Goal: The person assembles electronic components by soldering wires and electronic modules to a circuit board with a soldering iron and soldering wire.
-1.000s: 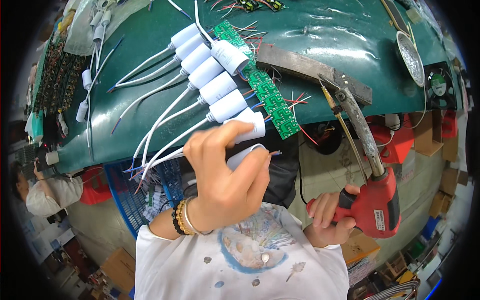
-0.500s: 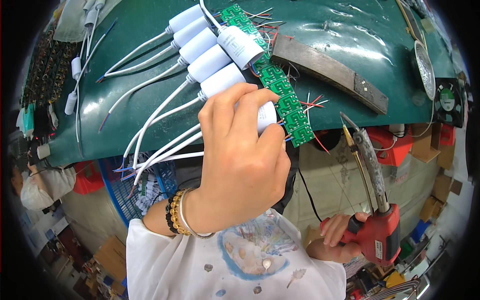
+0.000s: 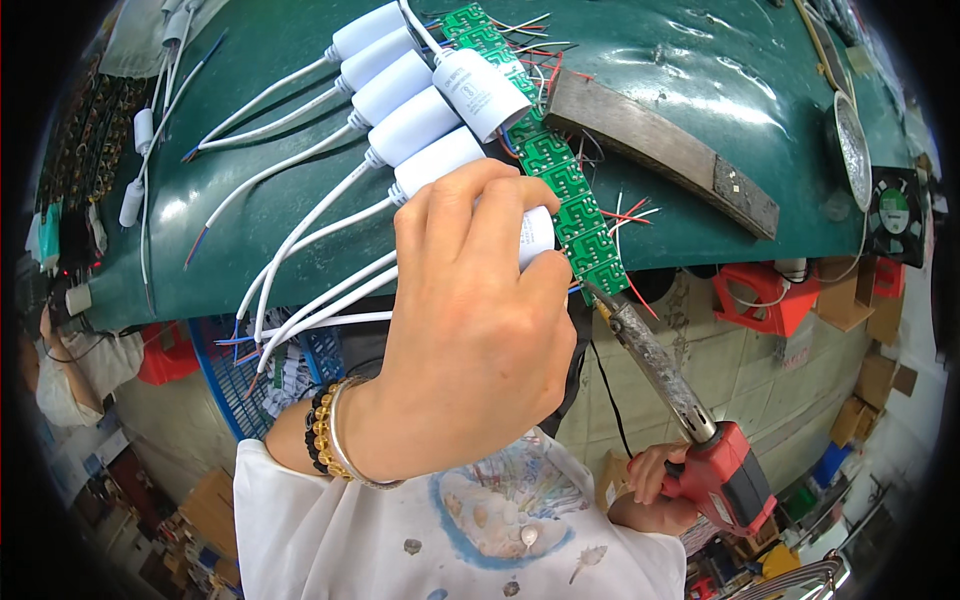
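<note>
My left hand is closed round a white plastic cylinder with a white cable, mostly hidden under my fingers. Beside it runs a strip of green circuit boards; coloured wire ends lie between the cylinder and the strip's near end. A red-handled soldering gun is gripped in my right hand. Its tip is at the lowest board of the strip; whether it touches cannot be made out. Several similar white cylinders with cables lie in a row past my left hand, one overlapping the strip.
A dark heavy bar lies across the green table mat, by the strip. At the right stand a metal dish and a small black fan. Below the table edge are a blue basket and a red stool. Another person sits at far left.
The soldering gun has swung left and its tip has come from beyond the board strip to the strip's near end. My left hand has kept its hold on the white cylinder.
</note>
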Demonstrator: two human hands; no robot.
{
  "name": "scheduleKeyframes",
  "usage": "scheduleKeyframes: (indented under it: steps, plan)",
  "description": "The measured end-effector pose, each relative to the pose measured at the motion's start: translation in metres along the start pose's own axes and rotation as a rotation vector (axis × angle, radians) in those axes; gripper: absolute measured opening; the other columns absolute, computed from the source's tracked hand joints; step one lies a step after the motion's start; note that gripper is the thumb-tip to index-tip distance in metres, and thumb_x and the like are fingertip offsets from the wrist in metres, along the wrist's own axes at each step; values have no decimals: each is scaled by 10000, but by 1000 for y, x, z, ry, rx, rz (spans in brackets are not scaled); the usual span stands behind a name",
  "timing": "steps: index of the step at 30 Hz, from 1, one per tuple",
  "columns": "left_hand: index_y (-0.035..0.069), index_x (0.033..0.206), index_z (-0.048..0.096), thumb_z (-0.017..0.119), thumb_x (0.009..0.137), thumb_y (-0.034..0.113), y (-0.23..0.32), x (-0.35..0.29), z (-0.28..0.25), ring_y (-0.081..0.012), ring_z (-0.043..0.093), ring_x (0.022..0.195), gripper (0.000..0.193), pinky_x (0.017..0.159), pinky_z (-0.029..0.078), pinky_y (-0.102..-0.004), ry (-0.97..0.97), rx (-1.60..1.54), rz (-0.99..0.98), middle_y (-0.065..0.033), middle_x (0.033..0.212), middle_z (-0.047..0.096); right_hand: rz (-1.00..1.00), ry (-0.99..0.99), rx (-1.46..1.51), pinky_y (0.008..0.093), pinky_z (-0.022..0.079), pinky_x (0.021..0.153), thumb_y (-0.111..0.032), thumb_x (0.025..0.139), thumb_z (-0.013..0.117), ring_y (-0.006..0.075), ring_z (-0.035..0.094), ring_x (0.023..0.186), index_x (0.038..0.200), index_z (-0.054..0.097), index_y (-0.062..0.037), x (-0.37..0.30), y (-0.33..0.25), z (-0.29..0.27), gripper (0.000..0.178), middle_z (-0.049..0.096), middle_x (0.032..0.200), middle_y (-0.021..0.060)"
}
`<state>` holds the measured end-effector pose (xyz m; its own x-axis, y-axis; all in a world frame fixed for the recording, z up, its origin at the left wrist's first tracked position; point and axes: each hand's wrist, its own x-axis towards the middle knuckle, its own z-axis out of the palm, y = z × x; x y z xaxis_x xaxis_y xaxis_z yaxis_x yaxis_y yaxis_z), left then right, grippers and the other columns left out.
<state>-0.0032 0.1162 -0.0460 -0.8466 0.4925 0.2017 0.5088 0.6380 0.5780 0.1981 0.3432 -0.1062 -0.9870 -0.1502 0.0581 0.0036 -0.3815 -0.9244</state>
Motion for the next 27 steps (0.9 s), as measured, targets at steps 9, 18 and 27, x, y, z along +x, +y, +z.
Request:
scheduleKeyframes:
  steps: [9, 18, 27]
  plan:
    - [0, 681, 555, 644, 614, 5, -1, 1, 1, -381, 468, 1071, 112, 866, 335, -474, 11, -2, 2, -178, 1088, 540, -31, 139, 113, 281, 411, 460, -560, 810, 627, 139, 477, 419, 1204, 433, 18, -54, 20, -18, 726, 523, 530, 23]
    - [-3, 684, 554, 643, 605, 3, -1, 0, 0, -384, 467, 1072, 120, 868, 335, -477, 13, 1, 4, -184, 1087, 536, 35, 307, 14, 271, 371, 455, -574, 816, 611, 134, 456, 409, 1328, 361, 20, -6, -9, 21, 823, 507, 507, 18]
    - [-5, 686, 552, 645, 604, -2, 0, -1, 1, -384, 467, 1075, 124, 873, 338, -480, 21, 16, 0, -180, 1082, 535, -21, 212, 13, 264, 351, 429, -586, 808, 612, 129, 432, 398, 1342, 337, 42, -9, 5, 6, 869, 494, 484, 21]
